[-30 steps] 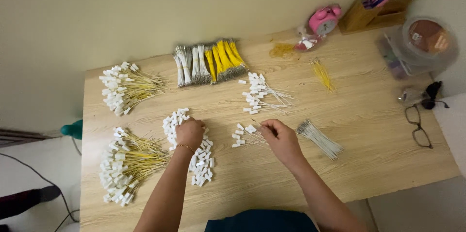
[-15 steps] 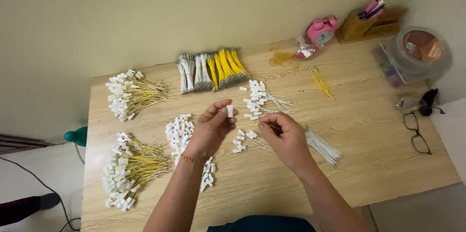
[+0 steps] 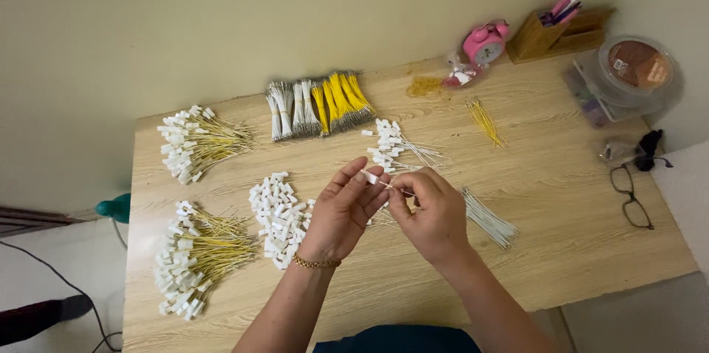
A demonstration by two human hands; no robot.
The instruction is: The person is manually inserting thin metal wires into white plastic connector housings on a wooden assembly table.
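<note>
Above a wooden table, a person's left hand pinches a small white connector at its fingertips. The right hand pinches a thin white wire running into it. A pile of loose white connectors lies just left of the hands; a bundle of white wires lies to the right.

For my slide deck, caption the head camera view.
Both hands, left hand and right hand, join a white tag to a thin wire above the table.

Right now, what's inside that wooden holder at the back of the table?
The wooden holder has pink and dark pens sticking out of its near compartment. Their lower ends are hidden, and the far compartment's contents cannot be seen.
</note>
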